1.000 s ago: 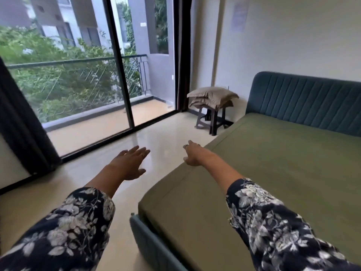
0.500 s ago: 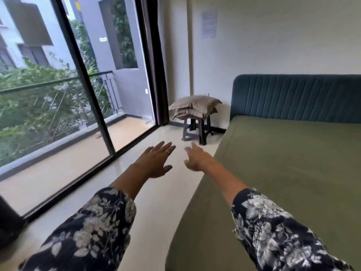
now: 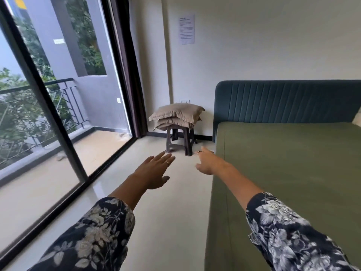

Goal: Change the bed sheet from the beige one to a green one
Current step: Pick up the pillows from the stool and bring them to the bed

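A green sheet (image 3: 283, 163) lies flat over the bed on the right, hanging down its left side. Two beige pillows (image 3: 176, 117) are stacked on a dark stool (image 3: 178, 140) in the far corner beside the bed's head. My left hand (image 3: 154, 171) reaches forward over the floor with straight fingers and holds nothing. My right hand (image 3: 208, 160) stretches out beside it, near the bed's left edge, fingers loose and empty. Both hands are well short of the stool.
A teal padded headboard (image 3: 283, 101) stands against the back wall. Glass sliding doors (image 3: 58, 133) with dark frames and a dark curtain (image 3: 132, 75) run along the left. A strip of pale floor (image 3: 166, 202) runs between bed and doors. A light object (image 3: 357, 119) shows at the right edge.
The view has swung right and moved along the bed's side toward the stool. Both arms stay stretched out, hands closer together and nearer the stool.
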